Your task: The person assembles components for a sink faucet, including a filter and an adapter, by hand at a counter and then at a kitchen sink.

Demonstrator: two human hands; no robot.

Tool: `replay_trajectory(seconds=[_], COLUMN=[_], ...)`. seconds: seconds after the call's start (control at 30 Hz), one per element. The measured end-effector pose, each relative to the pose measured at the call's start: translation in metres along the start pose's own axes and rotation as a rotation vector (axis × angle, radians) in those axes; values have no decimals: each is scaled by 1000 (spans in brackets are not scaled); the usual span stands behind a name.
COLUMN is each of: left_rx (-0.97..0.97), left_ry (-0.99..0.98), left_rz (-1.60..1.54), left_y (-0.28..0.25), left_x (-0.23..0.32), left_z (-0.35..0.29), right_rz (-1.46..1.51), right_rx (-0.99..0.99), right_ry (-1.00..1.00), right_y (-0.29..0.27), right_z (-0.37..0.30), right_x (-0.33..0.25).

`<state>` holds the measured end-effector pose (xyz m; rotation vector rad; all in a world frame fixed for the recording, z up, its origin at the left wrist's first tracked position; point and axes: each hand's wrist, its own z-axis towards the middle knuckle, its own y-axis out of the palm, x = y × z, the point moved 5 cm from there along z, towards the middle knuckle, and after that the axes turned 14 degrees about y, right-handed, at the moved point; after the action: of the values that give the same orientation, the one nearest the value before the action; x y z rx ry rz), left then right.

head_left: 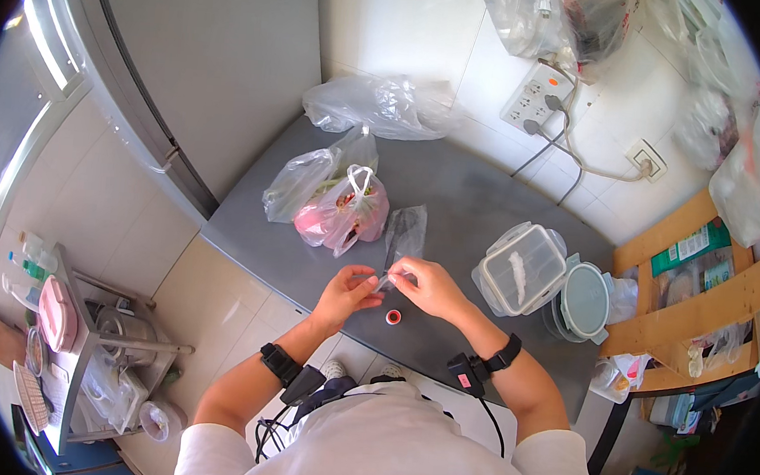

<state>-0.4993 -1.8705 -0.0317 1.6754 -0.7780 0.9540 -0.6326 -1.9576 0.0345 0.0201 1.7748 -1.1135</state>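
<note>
Over the near edge of the grey table point(464, 186), my two hands meet at one end of a small clear plastic bag point(407, 229). My left hand point(345, 299) pinches the bag's gathered end between thumb and fingers. From the other side, my right hand point(428, 288) grips the same end with its fingertips. The rest of the bag lies flat on the tabletop, away from me. Just below my fingers sits a small round red thing point(393, 317) with a pale centre; its kind is unclear. Tied plastic bags point(344, 208) with pink and green contents stand to the left.
Lidded clear food containers point(525, 269) stand on the table's right side. A crumpled clear bag point(377, 105) lies at the back. A power strip point(536, 96) with cords hangs on the wall. There is a wooden shelf point(687, 311) at right and a metal cart point(144, 342) at left.
</note>
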Motion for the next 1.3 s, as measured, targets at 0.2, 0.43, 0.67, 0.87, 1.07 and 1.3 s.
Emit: replay_trajectory(seconds=[0.2,0.43,0.67,0.87,1.07,1.3], left_rx=[51,123,83,-53,-119,-156], left_ry=[285,279,315,160,153,69], left_rz=[101,-76,-47,197,193,146], left_y=[-5,30,39,48,52,49], left_x=[23,53,46,39,41,42], left_z=[17,21,33,27,27,27], right_rz=[-214,-373,-117,320,225,340], right_rx=[116,435,466,386,366,179], right_ry=[-98,-162,37,180,147,177], right_y=[-12,-20,-26,-18,-17,-19], right_z=[-12,-19,-14,-8,-12,-13], right_x=[-26,-46,-29,8,-1,5])
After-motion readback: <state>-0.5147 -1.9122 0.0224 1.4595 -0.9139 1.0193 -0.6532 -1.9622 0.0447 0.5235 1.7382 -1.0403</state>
